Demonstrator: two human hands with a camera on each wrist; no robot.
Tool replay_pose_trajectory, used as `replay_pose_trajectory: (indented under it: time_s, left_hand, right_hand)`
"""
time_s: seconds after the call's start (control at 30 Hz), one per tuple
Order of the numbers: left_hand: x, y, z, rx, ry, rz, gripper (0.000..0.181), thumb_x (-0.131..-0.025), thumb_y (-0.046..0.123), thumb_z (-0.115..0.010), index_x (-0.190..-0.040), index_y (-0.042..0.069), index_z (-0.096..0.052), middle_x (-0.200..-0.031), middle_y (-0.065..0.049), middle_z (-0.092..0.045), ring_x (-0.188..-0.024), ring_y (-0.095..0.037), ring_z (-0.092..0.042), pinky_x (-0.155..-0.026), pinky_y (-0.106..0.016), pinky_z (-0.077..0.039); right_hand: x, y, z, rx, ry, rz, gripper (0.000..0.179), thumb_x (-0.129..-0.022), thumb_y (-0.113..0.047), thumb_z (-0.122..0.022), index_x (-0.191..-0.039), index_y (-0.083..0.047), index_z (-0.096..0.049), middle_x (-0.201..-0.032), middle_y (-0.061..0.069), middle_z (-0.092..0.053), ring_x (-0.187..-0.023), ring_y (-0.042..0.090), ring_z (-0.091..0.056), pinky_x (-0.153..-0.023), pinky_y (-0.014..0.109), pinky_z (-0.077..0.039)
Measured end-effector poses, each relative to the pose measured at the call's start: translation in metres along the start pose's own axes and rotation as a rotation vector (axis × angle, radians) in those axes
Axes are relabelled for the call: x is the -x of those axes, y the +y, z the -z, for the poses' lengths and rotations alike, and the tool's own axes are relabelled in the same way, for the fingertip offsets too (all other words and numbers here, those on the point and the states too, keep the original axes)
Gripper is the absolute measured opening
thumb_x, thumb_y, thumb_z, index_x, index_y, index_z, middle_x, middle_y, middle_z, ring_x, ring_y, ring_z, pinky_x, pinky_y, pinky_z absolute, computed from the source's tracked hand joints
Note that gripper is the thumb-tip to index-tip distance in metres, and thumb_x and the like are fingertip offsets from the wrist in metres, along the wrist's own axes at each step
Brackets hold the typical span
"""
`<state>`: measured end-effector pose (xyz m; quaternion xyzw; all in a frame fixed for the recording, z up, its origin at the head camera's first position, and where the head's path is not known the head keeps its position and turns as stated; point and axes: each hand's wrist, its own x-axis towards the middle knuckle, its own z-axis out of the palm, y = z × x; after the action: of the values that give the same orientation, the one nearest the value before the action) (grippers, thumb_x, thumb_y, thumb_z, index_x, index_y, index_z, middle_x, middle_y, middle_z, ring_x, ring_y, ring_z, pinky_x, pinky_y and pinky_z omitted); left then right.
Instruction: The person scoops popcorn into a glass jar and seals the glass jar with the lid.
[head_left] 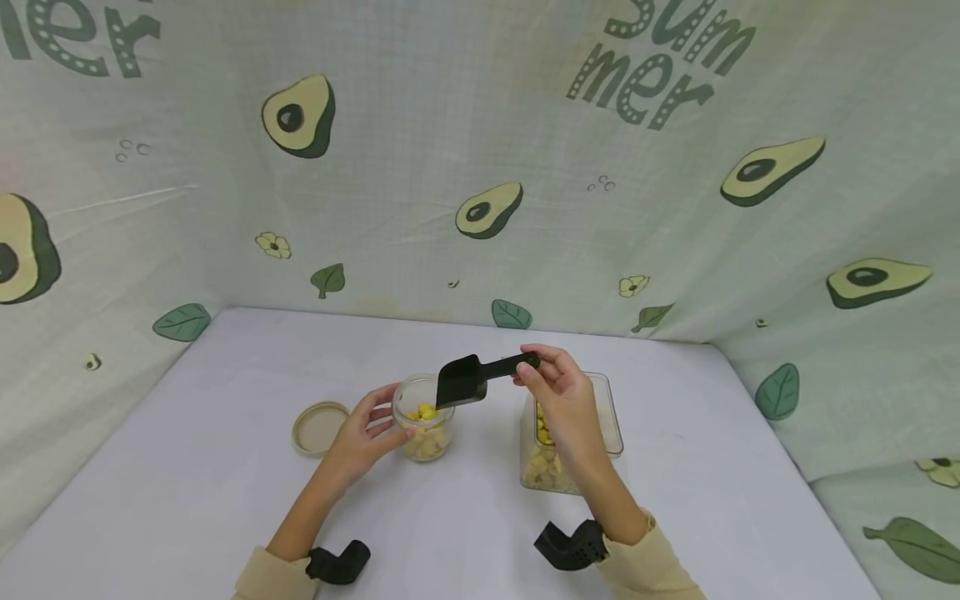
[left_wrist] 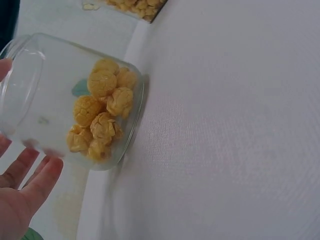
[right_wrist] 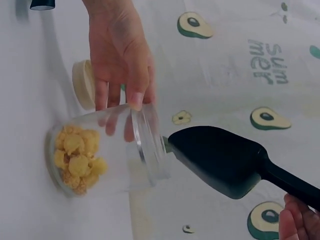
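Observation:
A round glass jar stands on the white table, its lower part holding several yellow popcorn pieces. My left hand holds it around the neck from the left, thumb in front and fingers behind. In my right hand I grip the handle of a black scoop, whose blade tip hangs right at the jar's mouth. No popcorn shows on the scoop's blade. Below my right forearm stands a clear rectangular container with more popcorn in it, partly hidden by the hand and arm.
A beige round lid lies on the table left of the jar, partly behind my left hand. A printed avocado cloth hangs behind and beside the table. Each wrist wears a black camera mount.

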<state>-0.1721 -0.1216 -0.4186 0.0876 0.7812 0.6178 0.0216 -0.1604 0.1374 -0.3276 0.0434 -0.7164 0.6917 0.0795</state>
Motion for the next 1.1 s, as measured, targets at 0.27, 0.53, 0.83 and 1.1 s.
replay_pose_trajectory:
  time_s: [0.27, 0.53, 0.83, 1.1]
  left_hand:
    - [0.002, 0.000, -0.001, 0.004, 0.005, -0.010, 0.066, -0.080, 0.013, -0.073, -0.137, 0.005, -0.039, -0.139, -0.016, -0.041, -0.121, -0.032, -0.045, -0.104, -0.045, -0.041]
    - [0.002, 0.001, -0.002, 0.003, 0.008, -0.030, 0.066, -0.080, 0.011, -0.072, -0.137, 0.003, -0.039, -0.139, -0.019, -0.041, -0.120, -0.035, -0.045, -0.104, -0.046, -0.041]
    - [0.003, 0.005, -0.001, -0.037, 0.022, -0.050, 0.070, -0.079, 0.010, -0.073, -0.139, 0.004, -0.037, -0.142, -0.016, -0.038, -0.125, -0.034, -0.041, -0.106, -0.047, -0.038]
    - [0.003, 0.022, -0.002, -0.130, 0.101, -0.183, 0.070, -0.077, 0.012, -0.075, -0.138, 0.008, -0.040, -0.141, -0.012, -0.039, -0.131, -0.031, -0.034, -0.110, -0.049, -0.031]
  right_hand:
    - [0.005, -0.006, 0.020, -0.001, 0.055, 0.061, 0.032, -0.092, -0.015, -0.059, -0.121, -0.005, -0.054, -0.094, -0.009, -0.068, -0.090, 0.012, -0.063, -0.091, 0.020, -0.050]
    - [0.008, -0.009, 0.040, -0.026, 0.144, 0.097, 0.029, -0.093, -0.011, -0.057, -0.121, -0.003, -0.053, -0.093, -0.010, -0.069, -0.084, 0.008, -0.064, -0.091, 0.018, -0.049]
    - [0.010, -0.011, 0.055, -0.119, 0.221, 0.131, 0.027, -0.091, -0.007, -0.057, -0.118, 0.000, -0.055, -0.090, -0.005, -0.069, -0.080, 0.010, -0.064, -0.088, 0.017, -0.051]
    - [0.011, -0.011, 0.067, -0.195, 0.280, 0.174, 0.029, -0.091, -0.002, -0.056, -0.118, 0.006, -0.053, -0.090, 0.001, -0.069, -0.077, 0.013, -0.064, -0.086, 0.019, -0.052]
